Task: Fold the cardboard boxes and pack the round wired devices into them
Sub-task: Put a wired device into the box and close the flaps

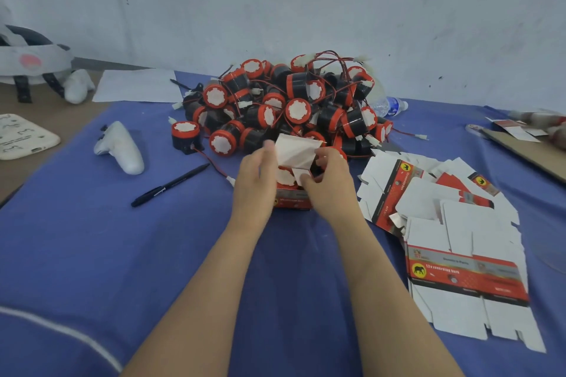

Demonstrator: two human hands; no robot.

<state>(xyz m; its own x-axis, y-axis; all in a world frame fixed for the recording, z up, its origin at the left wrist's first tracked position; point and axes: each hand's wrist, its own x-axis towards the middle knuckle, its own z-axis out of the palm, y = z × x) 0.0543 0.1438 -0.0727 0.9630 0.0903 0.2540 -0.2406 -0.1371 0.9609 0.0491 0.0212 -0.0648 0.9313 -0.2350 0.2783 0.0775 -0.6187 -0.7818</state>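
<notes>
Head view: our carton [292, 202] stands upright, mouth up.
Wired device [284, 176]: white face upward.
Left hand [255, 180]: grips carton.
Right hand [329, 184]: pinches side flap [301, 176].

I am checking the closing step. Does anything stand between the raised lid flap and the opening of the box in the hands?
Only the right hand itself: its fingers pinch a side flap over the opening of the box. The device already sits inside, below the lid flap.
</notes>
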